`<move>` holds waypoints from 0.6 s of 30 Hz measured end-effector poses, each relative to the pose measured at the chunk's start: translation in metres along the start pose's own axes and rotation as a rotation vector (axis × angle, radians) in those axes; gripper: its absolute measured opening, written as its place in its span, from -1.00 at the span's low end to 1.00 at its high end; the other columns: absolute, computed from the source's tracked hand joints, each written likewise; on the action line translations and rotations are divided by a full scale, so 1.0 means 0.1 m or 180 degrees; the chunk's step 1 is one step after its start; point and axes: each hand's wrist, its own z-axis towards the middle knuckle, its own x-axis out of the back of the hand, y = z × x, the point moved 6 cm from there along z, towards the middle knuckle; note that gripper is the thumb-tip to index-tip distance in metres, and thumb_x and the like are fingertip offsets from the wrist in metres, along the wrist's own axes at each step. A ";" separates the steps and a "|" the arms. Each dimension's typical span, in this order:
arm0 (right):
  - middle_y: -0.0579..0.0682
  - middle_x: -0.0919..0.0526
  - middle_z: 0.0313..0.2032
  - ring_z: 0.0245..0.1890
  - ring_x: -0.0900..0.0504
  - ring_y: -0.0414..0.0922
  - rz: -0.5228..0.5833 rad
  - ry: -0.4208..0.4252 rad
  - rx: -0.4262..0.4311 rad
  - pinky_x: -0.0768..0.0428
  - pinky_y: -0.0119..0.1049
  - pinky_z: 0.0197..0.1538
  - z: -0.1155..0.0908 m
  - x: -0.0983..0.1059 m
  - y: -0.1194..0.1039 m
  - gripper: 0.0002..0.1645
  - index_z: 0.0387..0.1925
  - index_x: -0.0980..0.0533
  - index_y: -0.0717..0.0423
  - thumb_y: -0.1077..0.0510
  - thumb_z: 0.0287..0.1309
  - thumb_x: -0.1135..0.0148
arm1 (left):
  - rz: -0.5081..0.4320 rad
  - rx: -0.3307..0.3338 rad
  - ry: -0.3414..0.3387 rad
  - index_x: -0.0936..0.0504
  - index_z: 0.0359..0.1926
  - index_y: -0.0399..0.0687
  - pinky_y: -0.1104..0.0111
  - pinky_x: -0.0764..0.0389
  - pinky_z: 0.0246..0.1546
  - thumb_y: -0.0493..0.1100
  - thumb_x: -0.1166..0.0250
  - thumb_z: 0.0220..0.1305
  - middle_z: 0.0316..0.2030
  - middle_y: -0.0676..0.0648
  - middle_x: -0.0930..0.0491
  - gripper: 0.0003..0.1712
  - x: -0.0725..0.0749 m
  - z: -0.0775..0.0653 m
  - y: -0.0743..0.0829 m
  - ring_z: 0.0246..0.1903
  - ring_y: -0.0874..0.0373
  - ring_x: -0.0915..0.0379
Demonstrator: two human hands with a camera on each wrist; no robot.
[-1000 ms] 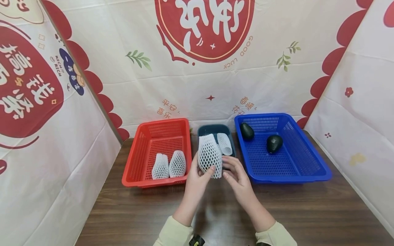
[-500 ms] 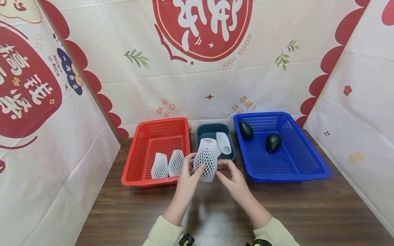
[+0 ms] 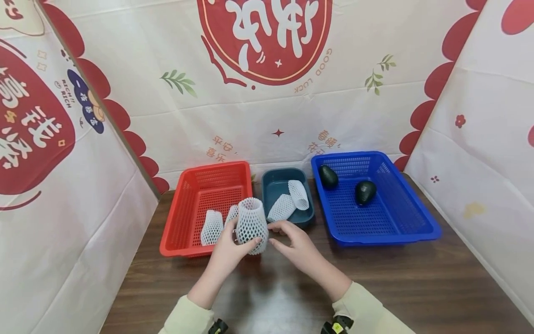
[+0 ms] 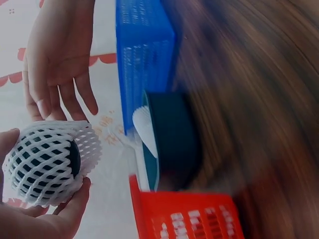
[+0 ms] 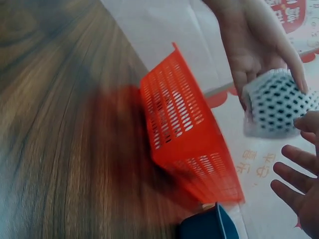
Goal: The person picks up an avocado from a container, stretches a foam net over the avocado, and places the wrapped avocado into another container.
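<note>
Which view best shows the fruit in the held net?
The left wrist view: the fruit shows bare at the open end of the net. Head and right wrist show only dark patches through the mesh.

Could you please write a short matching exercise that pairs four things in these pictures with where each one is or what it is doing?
Column one:
1. Two bare dark fruits
2. Two white net sleeves
3. Teal tray
4. Left hand

Column two:
A. Between the red basket and the blue basket
B. Gripping a netted fruit
C. Inside the blue basket
D. Inside the teal tray

Right pairs: 1-C, 2-D, 3-A, 4-B.
</note>
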 end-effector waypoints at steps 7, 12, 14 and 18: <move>-0.15 -0.41 0.12 0.18 -0.27 -0.20 -0.1170 -0.0499 0.0402 -0.26 -0.19 0.17 0.09 -0.24 0.03 -0.55 0.09 -0.42 -0.08 -0.02 0.13 -0.13 | 0.0140 0.0114 0.0112 -0.13 0.25 -0.10 0.13 -0.47 -0.10 0.20 -0.38 -0.14 0.08 -0.11 -0.31 0.00 0.25 0.01 -0.12 0.01 0.02 -0.32; -0.08 -0.34 0.20 0.28 -0.11 -0.07 -0.1640 -0.1058 0.0665 -0.12 -0.03 0.23 0.15 -0.55 0.04 -0.48 0.12 -0.41 -0.03 -0.09 0.14 -0.11 | 0.0212 0.0205 0.0175 -0.08 0.27 -0.14 0.10 -0.41 -0.02 0.27 -0.32 -0.10 0.12 -0.13 -0.27 0.03 0.42 0.08 -0.27 0.07 0.02 -0.27; -0.07 -0.35 0.18 0.28 -0.10 -0.06 -0.1668 -0.1179 0.0654 -0.08 -0.02 0.24 0.18 -0.65 0.06 -0.50 0.11 -0.42 -0.03 -0.08 0.14 -0.12 | 0.0236 0.0232 0.0198 -0.09 0.25 -0.09 0.11 -0.42 -0.03 0.27 -0.32 -0.10 0.10 -0.09 -0.29 0.00 0.49 0.11 -0.33 0.05 0.04 -0.28; -0.05 -0.42 0.11 0.27 -0.14 -0.05 -0.1629 -0.1192 0.0576 -0.07 -0.06 0.25 0.23 -0.76 0.10 -0.55 0.07 -0.44 -0.01 -0.02 0.13 -0.14 | 0.0425 0.0241 0.0295 -0.16 0.19 -0.03 0.13 -0.46 -0.08 0.30 -0.28 -0.08 0.01 -0.05 -0.35 -0.09 0.66 0.17 -0.42 -0.02 0.08 -0.33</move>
